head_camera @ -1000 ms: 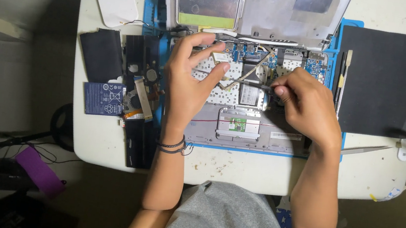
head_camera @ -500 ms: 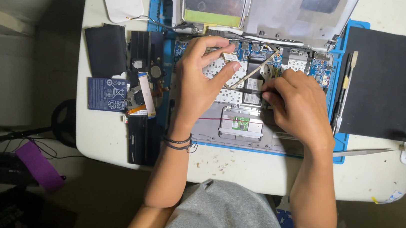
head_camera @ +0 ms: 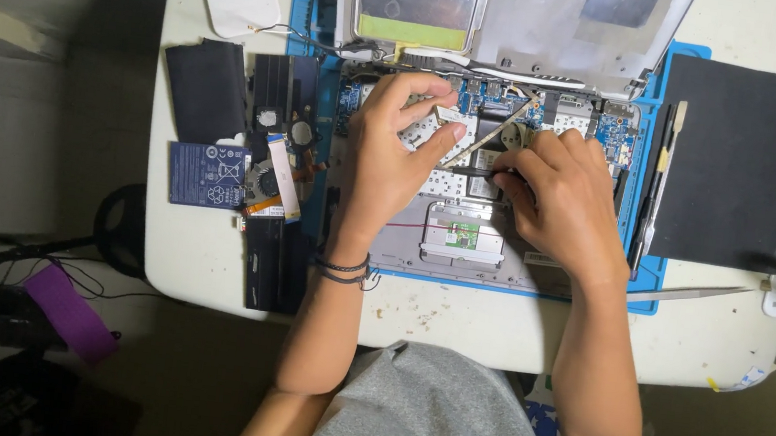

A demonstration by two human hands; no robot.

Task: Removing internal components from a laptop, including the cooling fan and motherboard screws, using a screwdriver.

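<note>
While both hands work inside the opened laptop [head_camera: 463,236], I see little free room around them. My left hand [head_camera: 389,165] rests on the laptop's inner plate, fingers [head_camera: 420,92] curled, thumb and forefinger nearly pinched near a small pale tab; whether they grip it I cannot tell. My right hand [head_camera: 558,202] lies just beside it, fingers bent down onto a dark part by a thin flat strip [head_camera: 492,138] that slants between the two hands; whether they grip anything is hidden.

The laptop sits on a blue mat [head_camera: 643,303], its lid [head_camera: 562,25] tipped open at the far side, closing off that edge. Left of the left hand, loose parts crowd the bench [head_camera: 200,266]: a black pad [head_camera: 205,88], a dark blue battery [head_camera: 205,175], a fan [head_camera: 267,181] and a black bar [head_camera: 268,258] reaching the near edge. Right of the right hand, slim tools [head_camera: 661,179] lie along the mat's border, then a black sheet [head_camera: 735,163]. A metal tool [head_camera: 697,294] lies near the bench's right corner. Bare bench remains along the near edge, between mat and my body.
</note>
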